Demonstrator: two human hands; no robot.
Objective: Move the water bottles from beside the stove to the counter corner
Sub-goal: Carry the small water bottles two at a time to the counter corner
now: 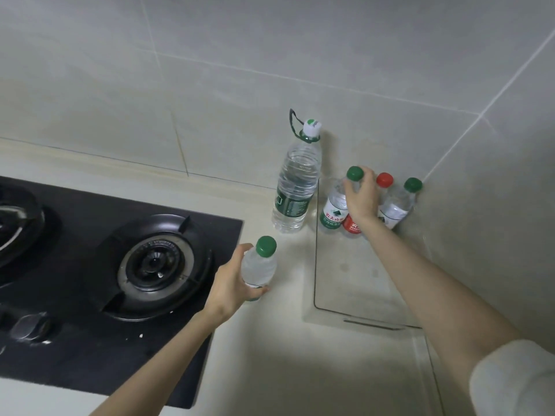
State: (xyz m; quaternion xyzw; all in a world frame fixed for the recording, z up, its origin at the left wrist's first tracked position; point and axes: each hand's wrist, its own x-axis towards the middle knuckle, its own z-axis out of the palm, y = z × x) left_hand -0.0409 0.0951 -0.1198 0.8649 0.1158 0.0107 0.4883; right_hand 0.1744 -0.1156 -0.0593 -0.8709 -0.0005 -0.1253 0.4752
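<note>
A small green-capped water bottle [260,264] stands just right of the stove [90,265], and my left hand [231,283] is wrapped around its body. In the counter corner, my right hand [362,199] grips the neck of another green-capped bottle [335,210]. Right of it stand a red-capped bottle [384,180], partly hidden by my hand, and a third green-capped bottle [399,205] against the wall. A tall clear bottle [295,187] with a white cap and a carry strap stands left of that group.
The black gas stove fills the left side, with a burner [156,265] close to my left hand. Tiled walls [270,70] meet at the corner behind the bottles. A rectangular seam [315,265] runs across the pale counter.
</note>
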